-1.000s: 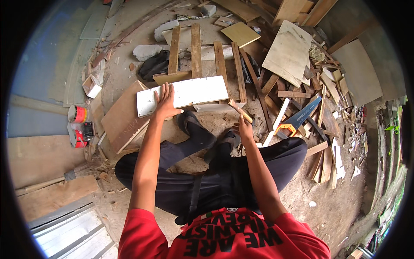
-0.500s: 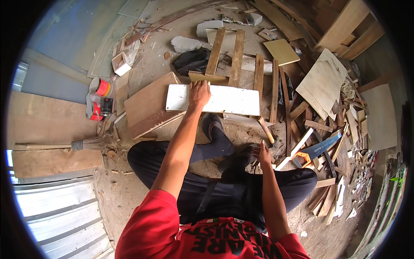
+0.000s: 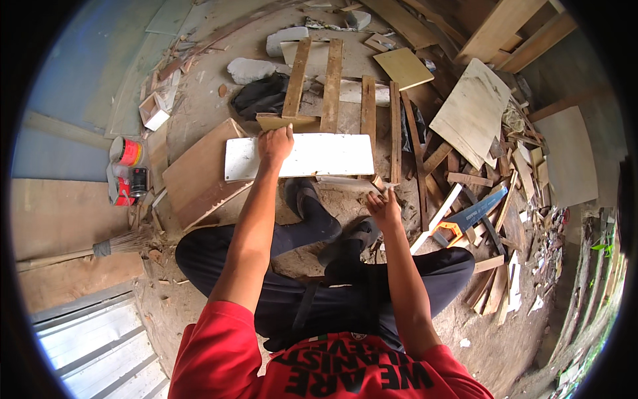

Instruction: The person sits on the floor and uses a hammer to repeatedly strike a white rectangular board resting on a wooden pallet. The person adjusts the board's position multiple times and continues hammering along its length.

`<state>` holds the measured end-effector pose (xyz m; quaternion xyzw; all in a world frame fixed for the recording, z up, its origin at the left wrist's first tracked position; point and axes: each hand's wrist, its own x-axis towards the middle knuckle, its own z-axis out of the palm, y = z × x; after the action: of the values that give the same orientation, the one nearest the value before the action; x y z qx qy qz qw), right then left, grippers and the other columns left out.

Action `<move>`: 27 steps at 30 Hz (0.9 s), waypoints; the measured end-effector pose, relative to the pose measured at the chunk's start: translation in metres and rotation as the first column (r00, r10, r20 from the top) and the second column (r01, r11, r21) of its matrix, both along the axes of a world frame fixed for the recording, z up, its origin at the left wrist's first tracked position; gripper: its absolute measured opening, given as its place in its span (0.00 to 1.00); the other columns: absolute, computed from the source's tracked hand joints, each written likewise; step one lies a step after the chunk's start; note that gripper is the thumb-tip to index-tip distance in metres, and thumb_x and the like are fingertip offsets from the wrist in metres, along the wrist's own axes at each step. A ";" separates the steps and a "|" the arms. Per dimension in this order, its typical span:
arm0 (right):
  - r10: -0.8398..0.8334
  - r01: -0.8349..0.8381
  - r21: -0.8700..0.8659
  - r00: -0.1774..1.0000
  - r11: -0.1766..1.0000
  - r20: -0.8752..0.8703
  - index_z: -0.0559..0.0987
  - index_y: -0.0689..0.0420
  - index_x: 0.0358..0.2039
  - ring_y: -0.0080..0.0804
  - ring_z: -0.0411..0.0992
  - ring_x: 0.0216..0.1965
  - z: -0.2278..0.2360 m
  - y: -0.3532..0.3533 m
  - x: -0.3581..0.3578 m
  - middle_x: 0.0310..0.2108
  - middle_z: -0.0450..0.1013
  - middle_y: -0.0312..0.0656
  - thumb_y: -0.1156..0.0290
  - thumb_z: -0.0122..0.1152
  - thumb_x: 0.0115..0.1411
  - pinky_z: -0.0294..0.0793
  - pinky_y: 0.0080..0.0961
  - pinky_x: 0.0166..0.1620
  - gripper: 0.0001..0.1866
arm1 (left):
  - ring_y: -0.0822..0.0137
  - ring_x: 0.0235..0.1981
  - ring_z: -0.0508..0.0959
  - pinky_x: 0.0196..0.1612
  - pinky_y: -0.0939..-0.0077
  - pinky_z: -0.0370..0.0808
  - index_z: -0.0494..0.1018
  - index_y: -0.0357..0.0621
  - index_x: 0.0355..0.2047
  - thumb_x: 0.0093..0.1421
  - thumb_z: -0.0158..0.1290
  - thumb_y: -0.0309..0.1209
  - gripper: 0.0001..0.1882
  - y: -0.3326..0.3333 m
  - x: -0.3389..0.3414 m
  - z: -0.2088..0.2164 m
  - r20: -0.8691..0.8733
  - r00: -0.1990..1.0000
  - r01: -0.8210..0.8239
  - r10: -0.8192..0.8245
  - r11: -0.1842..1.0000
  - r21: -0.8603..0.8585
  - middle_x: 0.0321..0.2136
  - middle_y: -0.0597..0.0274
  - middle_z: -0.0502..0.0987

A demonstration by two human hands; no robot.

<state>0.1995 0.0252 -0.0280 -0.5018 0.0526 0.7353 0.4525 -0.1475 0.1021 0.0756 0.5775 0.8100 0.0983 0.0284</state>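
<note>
A white rectangular board [image 3: 325,154] stands across in front of my feet, a few small dark marks along its edges. My left hand [image 3: 276,145] grips it near its left end, fingers curled over the far edge. Just below the board's right end, my right hand [image 3: 385,209] is closed around a wooden tool handle [image 3: 377,181]. Only the handle's upper end shows past my fingers; I cannot see the tool's head. Behind the board's left end, a brown wooden panel [image 3: 199,166] leans at a slant.
Wooden slats [image 3: 331,86] lie beyond the board. At the right, a handsaw [image 3: 472,214] with an orange handle rests on scrap wood. Paint cans [image 3: 126,151] and a straw broom [image 3: 119,245] are at the left. A black bag [image 3: 262,96] lies farther off.
My right hand has moved up and left from the ground beside the tool and closed on its wooden handle. The whole view has shifted; my left hand stays on the white board.
</note>
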 end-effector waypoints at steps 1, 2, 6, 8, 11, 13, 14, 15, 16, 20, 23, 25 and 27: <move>-0.019 0.018 -0.041 1.000 0.999 -0.024 0.61 0.61 0.59 0.47 0.71 0.57 -0.001 0.004 -0.003 0.56 0.70 0.53 0.47 0.54 0.68 0.72 0.43 0.55 0.33 | 0.51 0.41 0.81 0.51 0.56 0.70 0.82 0.42 0.34 0.69 0.39 0.45 0.25 0.000 0.001 0.000 -0.006 1.000 0.000 0.000 1.000 0.005 0.36 0.49 0.83; -0.113 0.111 -0.051 0.993 0.992 -0.039 0.65 0.59 0.53 0.47 0.74 0.52 -0.010 0.008 -0.002 0.54 0.70 0.52 0.52 0.56 0.68 0.74 0.43 0.52 0.25 | 0.51 0.41 0.81 0.51 0.56 0.70 0.82 0.42 0.34 0.69 0.39 0.45 0.25 0.002 0.003 0.002 -0.005 1.000 0.003 -0.003 1.000 0.015 0.36 0.49 0.83; -0.384 0.368 -0.121 0.909 0.922 -0.159 0.69 0.60 0.41 0.39 0.74 0.34 0.005 0.011 -0.011 0.35 0.73 0.46 0.63 0.52 0.70 0.79 0.35 0.41 0.12 | 0.50 0.39 0.81 0.50 0.56 0.70 0.81 0.41 0.33 0.69 0.40 0.44 0.24 0.000 0.000 -0.003 -0.021 1.000 -0.006 0.007 0.998 0.063 0.34 0.49 0.83; -0.373 0.386 0.018 0.901 0.922 -0.222 0.70 0.60 0.38 0.35 0.73 0.31 0.017 -0.018 0.008 0.30 0.71 0.43 0.66 0.50 0.70 0.79 0.31 0.38 0.09 | 0.50 0.38 0.81 0.50 0.56 0.70 0.81 0.41 0.32 0.68 0.41 0.44 0.24 -0.001 0.002 -0.005 -0.007 1.000 -0.006 0.006 0.997 0.075 0.33 0.49 0.83; -0.283 0.315 0.056 0.908 0.948 -0.310 0.70 0.59 0.34 0.26 0.69 0.27 0.070 -0.058 0.017 0.27 0.69 0.38 0.69 0.49 0.71 0.77 0.25 0.34 0.08 | 0.49 0.37 0.82 0.50 0.55 0.71 0.81 0.41 0.30 0.68 0.42 0.43 0.23 -0.002 -0.002 -0.008 -0.004 1.000 -0.027 0.027 0.994 0.110 0.32 0.48 0.83; -0.228 0.258 0.079 0.935 0.963 -0.272 0.66 0.54 0.40 0.23 0.65 0.27 0.085 -0.086 0.010 0.28 0.65 0.37 0.66 0.55 0.69 0.71 0.24 0.30 0.08 | 0.48 0.36 0.82 0.50 0.55 0.71 0.81 0.41 0.29 0.67 0.43 0.43 0.23 0.002 0.002 -0.010 0.007 1.000 -0.016 0.015 0.993 0.118 0.31 0.48 0.83; -0.187 0.194 0.133 0.980 0.972 -0.063 0.64 0.53 0.42 0.23 0.64 0.26 0.101 -0.099 -0.006 0.27 0.65 0.37 0.65 0.55 0.70 0.69 0.24 0.29 0.10 | 0.48 0.36 0.82 0.50 0.55 0.71 0.81 0.41 0.29 0.67 0.43 0.43 0.23 -0.002 0.001 -0.014 0.009 1.000 -0.016 0.015 0.990 0.138 0.31 0.48 0.83; -0.147 0.119 0.181 0.978 0.976 0.149 0.62 0.52 0.45 0.24 0.64 0.24 0.119 -0.108 -0.023 0.27 0.64 0.37 0.65 0.55 0.70 0.68 0.25 0.28 0.12 | 0.48 0.37 0.82 0.51 0.55 0.71 0.81 0.41 0.29 0.67 0.43 0.43 0.23 -0.002 0.000 -0.015 0.010 1.000 -0.015 0.013 0.986 0.168 0.31 0.47 0.83; -0.161 0.110 0.223 0.961 0.969 0.226 0.61 0.51 0.43 0.24 0.62 0.23 0.117 -0.116 -0.029 0.26 0.63 0.36 0.63 0.55 0.70 0.65 0.24 0.26 0.13 | 0.48 0.37 0.82 0.51 0.56 0.71 0.81 0.41 0.28 0.67 0.43 0.43 0.23 0.001 0.000 -0.015 0.015 1.000 -0.016 0.014 0.978 0.206 0.31 0.47 0.83; -0.100 -0.045 0.333 0.908 0.942 0.406 0.60 0.50 0.45 0.23 0.60 0.20 0.126 -0.134 -0.032 0.25 0.61 0.35 0.60 0.55 0.70 0.61 0.23 0.24 0.15 | 0.49 0.37 0.82 0.52 0.56 0.71 0.81 0.41 0.28 0.67 0.43 0.42 0.22 -0.002 0.003 -0.004 0.053 0.998 -0.025 0.020 0.995 0.092 0.31 0.48 0.83; -0.013 -0.228 0.407 0.860 0.885 0.510 0.60 0.52 0.50 0.20 0.58 0.19 0.140 -0.138 -0.029 0.23 0.60 0.33 0.60 0.52 0.72 0.59 0.20 0.21 0.15 | 0.49 0.37 0.82 0.52 0.57 0.71 0.81 0.41 0.30 0.67 0.43 0.42 0.22 -0.001 0.005 0.003 0.055 0.998 -0.028 0.024 0.997 0.074 0.32 0.48 0.83; 0.073 -0.352 0.423 0.832 0.835 0.550 0.60 0.54 0.53 0.18 0.57 0.18 0.143 -0.143 -0.021 0.23 0.60 0.32 0.61 0.51 0.72 0.58 0.19 0.20 0.17 | 0.49 0.40 0.81 0.51 0.57 0.71 0.81 0.42 0.32 0.67 0.42 0.42 0.22 -0.002 0.002 -0.002 0.043 0.999 -0.018 0.012 0.991 0.135 0.33 0.48 0.83; 0.133 -0.421 0.420 0.815 0.804 0.563 0.63 0.58 0.56 0.16 0.56 0.18 0.152 -0.147 -0.021 0.22 0.60 0.31 0.63 0.51 0.72 0.57 0.17 0.19 0.18 | 0.49 0.43 0.80 0.52 0.56 0.71 0.79 0.40 0.37 0.67 0.43 0.38 0.17 0.000 -0.001 -0.003 0.105 0.994 -0.039 0.020 0.982 0.183 0.36 0.47 0.82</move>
<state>0.1785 -0.1216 0.1236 -0.5356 -0.3485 0.6220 0.4526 -0.1483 0.1023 0.0731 0.5599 0.8032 0.2031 0.0147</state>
